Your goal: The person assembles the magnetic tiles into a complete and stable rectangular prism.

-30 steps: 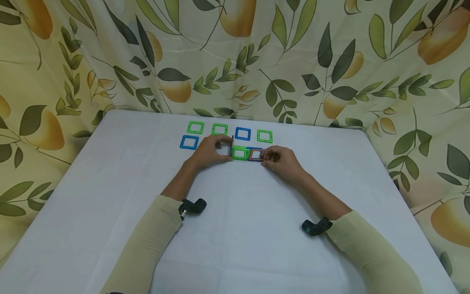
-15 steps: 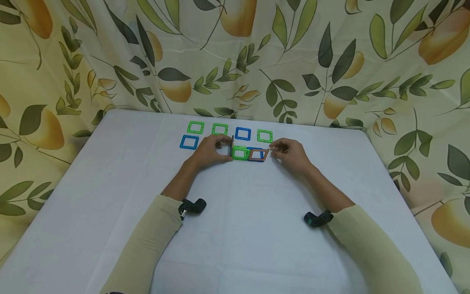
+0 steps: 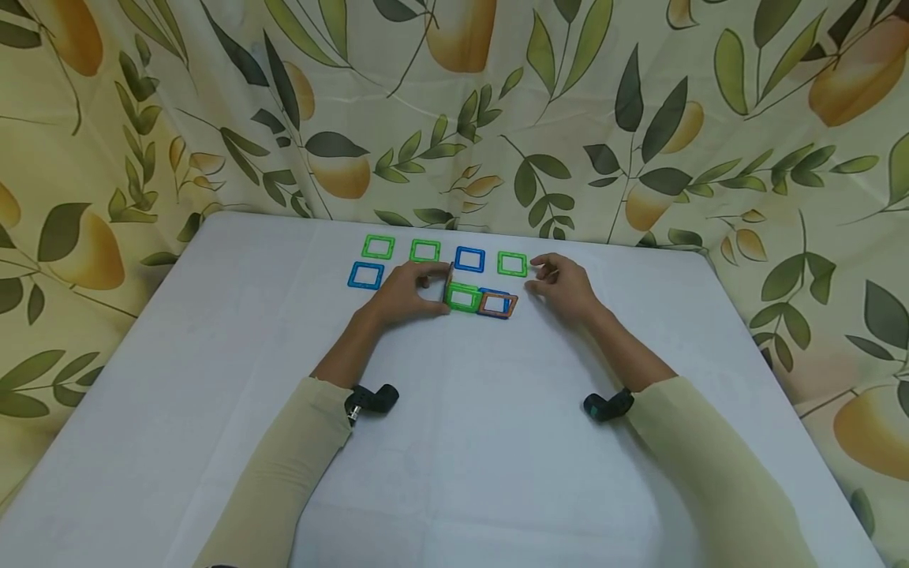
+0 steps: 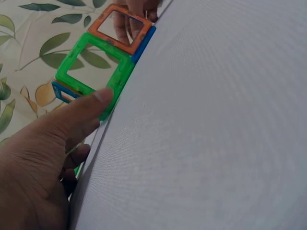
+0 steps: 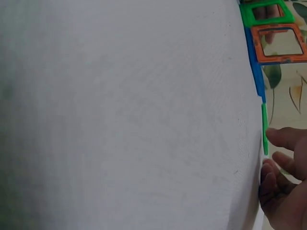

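In the head view my left hand (image 3: pixel 406 293) pinches an upright magnetic tile (image 3: pixel 448 284), seen nearly edge-on. The thumb overlaps the corner of a standing green tile (image 4: pixel 71 60) in the left wrist view. Joined beside that one is an upright orange tile (image 4: pixel 110 42), with a flat blue tile (image 4: pixel 144 44) at its foot. My right hand (image 3: pixel 568 285) is right of a loose green tile (image 3: pixel 512 254), fingers spread and slightly bent, holding nothing. Its fingertips are very close to that tile's edge; contact cannot be told.
Along the far table edge lie flat tiles: a green one (image 3: pixel 379 237), another green one (image 3: pixel 424 242) partly behind my left hand, and a blue one (image 3: pixel 469 249). A second blue tile (image 3: pixel 366 263) lies left of that hand. A patterned curtain (image 3: pixel 454 118) hangs behind the white table (image 3: pixel 454 442).
My right hand has let go of the orange tile and moved right and farther away, beside the loose green tile. The joined tiles have swung slightly nearer at their right end. The left hand stays put.
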Demonstrator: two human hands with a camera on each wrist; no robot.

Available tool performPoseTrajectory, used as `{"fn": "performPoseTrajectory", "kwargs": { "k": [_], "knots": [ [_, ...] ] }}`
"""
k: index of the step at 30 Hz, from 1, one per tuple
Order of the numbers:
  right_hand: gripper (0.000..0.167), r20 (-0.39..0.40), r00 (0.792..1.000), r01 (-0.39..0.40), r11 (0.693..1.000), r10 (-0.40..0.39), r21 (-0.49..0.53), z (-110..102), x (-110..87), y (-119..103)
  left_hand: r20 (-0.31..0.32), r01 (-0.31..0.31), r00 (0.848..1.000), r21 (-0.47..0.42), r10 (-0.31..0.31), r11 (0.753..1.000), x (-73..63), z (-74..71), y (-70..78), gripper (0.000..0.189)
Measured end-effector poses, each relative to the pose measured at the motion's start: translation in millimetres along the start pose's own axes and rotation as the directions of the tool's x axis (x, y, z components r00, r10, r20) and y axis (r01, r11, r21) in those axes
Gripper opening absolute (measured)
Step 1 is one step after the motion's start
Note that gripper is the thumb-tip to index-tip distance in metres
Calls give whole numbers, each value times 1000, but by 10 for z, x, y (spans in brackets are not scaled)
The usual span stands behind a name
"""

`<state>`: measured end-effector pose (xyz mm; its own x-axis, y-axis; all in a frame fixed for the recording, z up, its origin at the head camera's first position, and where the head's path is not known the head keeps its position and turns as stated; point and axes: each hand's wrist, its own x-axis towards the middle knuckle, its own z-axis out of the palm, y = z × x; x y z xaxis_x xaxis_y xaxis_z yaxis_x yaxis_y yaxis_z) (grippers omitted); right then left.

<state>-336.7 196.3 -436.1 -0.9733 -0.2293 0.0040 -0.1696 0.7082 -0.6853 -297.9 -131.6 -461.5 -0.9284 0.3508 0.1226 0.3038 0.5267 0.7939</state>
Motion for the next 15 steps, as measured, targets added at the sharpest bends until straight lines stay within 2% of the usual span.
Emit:
{"fn": "performPoseTrajectory", "kwargs": {
  "k": [3,8,15],
  "knots": [
    [51,13,1000,-18,1000,18,-24,3,49,-9,-26,-5,1000,-20,4,1000,3,11,9,74],
    [58,51,999,-8,991,15,-136,10,119,-39,-78,-24,997,-64,19,998,4,41,-3,58],
    [58,70,997,2,976,14,-217,23,151,-83,-97,-68,993,-46,63,997,26,59,-36,41]
  ]
}}
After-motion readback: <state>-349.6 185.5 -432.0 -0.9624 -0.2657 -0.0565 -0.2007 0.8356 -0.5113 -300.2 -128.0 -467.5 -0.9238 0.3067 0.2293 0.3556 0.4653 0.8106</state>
